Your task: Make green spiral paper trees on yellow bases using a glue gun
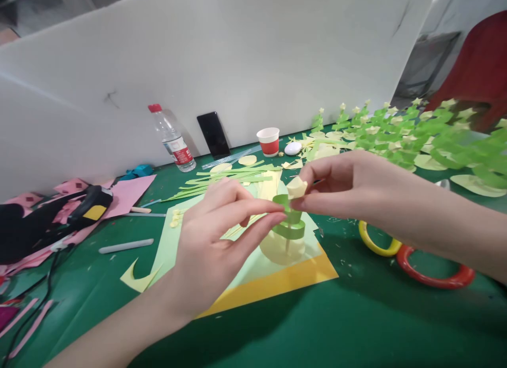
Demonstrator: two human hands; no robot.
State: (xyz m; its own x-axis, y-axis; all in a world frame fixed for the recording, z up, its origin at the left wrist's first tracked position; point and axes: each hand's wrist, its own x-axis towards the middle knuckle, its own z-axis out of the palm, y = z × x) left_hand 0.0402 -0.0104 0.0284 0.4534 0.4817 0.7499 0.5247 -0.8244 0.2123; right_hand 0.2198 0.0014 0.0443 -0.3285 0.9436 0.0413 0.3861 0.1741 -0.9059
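Note:
In the middle of the head view stands a small paper tree, a folded green paper strip point(291, 230) zigzagging around a thin stick above a pale yellow paper disc point(273, 251). A pale yellow paper star point(297, 187) sits at its top. My left hand point(216, 236) pinches the green strip's left edge between thumb and forefinger. From the right, my right hand point(336, 186) has thumb and forefinger closed on the top of the tree beside the star; the exact contact is partly hidden. Light green paper sheets point(245, 267) and an orange sheet point(273, 283) lie underneath.
Scissors with yellow and red handles point(435, 281) lie at right. Behind are green paper strips point(222, 180), a paper cup point(268, 142), a phone point(214, 134) and a bottle point(174, 141). Several finished paper trees point(404, 128) crowd the back right. A glue stick point(125, 246) lies left.

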